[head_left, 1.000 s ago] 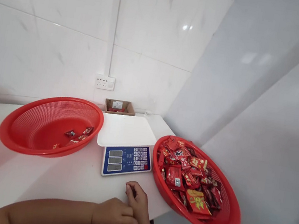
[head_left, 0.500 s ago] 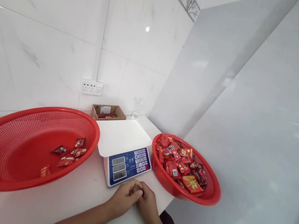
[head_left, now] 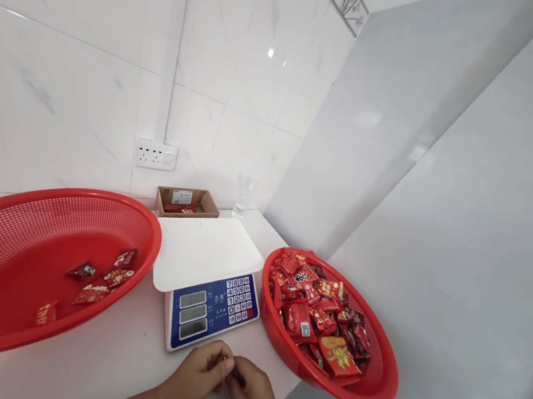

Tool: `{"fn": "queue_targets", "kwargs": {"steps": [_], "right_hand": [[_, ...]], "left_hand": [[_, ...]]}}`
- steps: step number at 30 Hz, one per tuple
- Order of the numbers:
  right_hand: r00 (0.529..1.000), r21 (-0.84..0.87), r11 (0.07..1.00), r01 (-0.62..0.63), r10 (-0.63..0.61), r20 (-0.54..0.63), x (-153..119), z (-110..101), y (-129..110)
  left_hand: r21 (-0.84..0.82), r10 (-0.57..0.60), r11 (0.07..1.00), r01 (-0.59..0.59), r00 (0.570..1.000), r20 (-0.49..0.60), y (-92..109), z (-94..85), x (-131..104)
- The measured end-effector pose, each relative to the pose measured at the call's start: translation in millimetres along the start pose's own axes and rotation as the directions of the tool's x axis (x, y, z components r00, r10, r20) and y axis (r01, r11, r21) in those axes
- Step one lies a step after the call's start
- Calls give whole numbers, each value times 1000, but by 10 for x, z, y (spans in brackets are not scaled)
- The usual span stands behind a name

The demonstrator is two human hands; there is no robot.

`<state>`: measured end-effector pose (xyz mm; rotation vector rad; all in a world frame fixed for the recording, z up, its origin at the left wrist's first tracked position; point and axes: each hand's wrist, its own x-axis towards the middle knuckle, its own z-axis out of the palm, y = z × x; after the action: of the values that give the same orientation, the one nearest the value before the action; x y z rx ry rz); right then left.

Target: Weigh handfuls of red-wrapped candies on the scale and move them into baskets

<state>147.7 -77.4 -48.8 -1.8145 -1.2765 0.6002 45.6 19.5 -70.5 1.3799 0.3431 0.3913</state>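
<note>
Your left grip (head_left: pixel 224 363) is drawn together, thumb against the curled forefinger, and it meets your right grip (head_left: pixel 235 368) over the near part of the tabletop (head_left: pixel 119 365). The fingers of your right grip are bent too, but their tips are partly hidden, so you cannot tell how far they close, or whether anything small sits between your two grips.

Just beyond both grips is the scale (head_left: pixel 213 309), its keypad and three display windows facing you, with a bare white pan (head_left: pixel 208 251) on top. To the right of your grips stands a red basket (head_left: pixel 382 383), heaped with red packets (head_left: pixel 324 313); a larger one with yellow-green lettering (head_left: pixel 339 358) lies on the side of the heap nearest you. To the left, a wider red basket (head_left: pixel 26 276) has only a few small red packets (head_left: pixel 92 294), gathered mostly toward its right side, with much of its floor bare. Farthest from your grips, behind the pan, a cardboard box (head_left: pixel 212 208) holds some red packets (head_left: pixel 180 209), and a clear bottle (head_left: pixel 242 201) stands to its right.
</note>
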Motion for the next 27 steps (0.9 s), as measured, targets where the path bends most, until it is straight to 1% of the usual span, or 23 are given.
{"fn": "queue_targets", "kwargs": {"steps": [1, 3, 4, 5, 7, 9, 10, 12, 14, 15, 17, 19, 20, 21, 23, 27], "right_hand": [[999, -7, 1000, 0, 0, 36, -30, -148, -65], [999, -22, 1000, -21, 22, 39, -51, -521, -190], [999, -52, 998, -48, 49, 22, -31, -731, -239], [999, -92, 995, -49, 48, -11, 13, -942, -273], [991, -172, 984, -50, 27, -134, 168, -1318, -292], [977, -240, 965, -106, 57, -206, 384, -1568, -256], [978, -258, 960, -113, 61, -201, 499, -1630, -226], [988, -289, 953, -90, 48, -148, 717, -1634, -164], [998, -321, 947, -14, -6, -60, 898, -1522, -114], [999, -338, 941, 28, -36, -17, 971, -1447, -94], [997, -366, 927, 79, -68, 42, 1074, -1313, -58], [994, -376, 923, 81, -48, 96, 1115, -1250, -19], [992, -379, 923, 68, -22, 126, 1112, -1256, 1], [988, -382, 923, 53, 8, 155, 1093, -1287, 19], [978, -404, 915, 26, 60, 200, 1019, -1411, 45], [960, -512, 857, -61, 191, 204, 836, -1790, 43]], "left_hand": [[5, -33, 999, 33, 998, -45, 22, 22, 19], [-8, -117, 993, 117, 984, -133, 71, 85, 81], [-28, -161, 987, 159, 973, -164, 93, 126, 122], [-66, -205, 978, 196, 961, -184, 111, 170, 168], [-191, -284, 949, 249, 940, -187, 124, 258, 263], [-306, -309, 917, 257, 941, -137, 109, 319, 336], [-333, -298, 909, 251, 950, -96, 96, 332, 359], [-315, -256, 916, 247, 967, 14, 71, 324, 373], [-260, -236, 929, 264, 963, 133, 58, 288, 359], [-242, -236, 931, 273, 956, 173, 55, 270, 348], [-218, -233, 936, 276, 951, 205, 52, 248, 330], [-209, -224, 941, 265, 953, 202, 41, 248, 323], [-205, -221, 943, 262, 954, 200, 33, 253, 324], [-200, -221, 944, 261, 955, 199, 24, 259, 326], [-196, -224, 945, 262, 955, 194, 8, 267, 334], [-201, -235, 941, 271, 954, 187, -7, 264, 350]]}}
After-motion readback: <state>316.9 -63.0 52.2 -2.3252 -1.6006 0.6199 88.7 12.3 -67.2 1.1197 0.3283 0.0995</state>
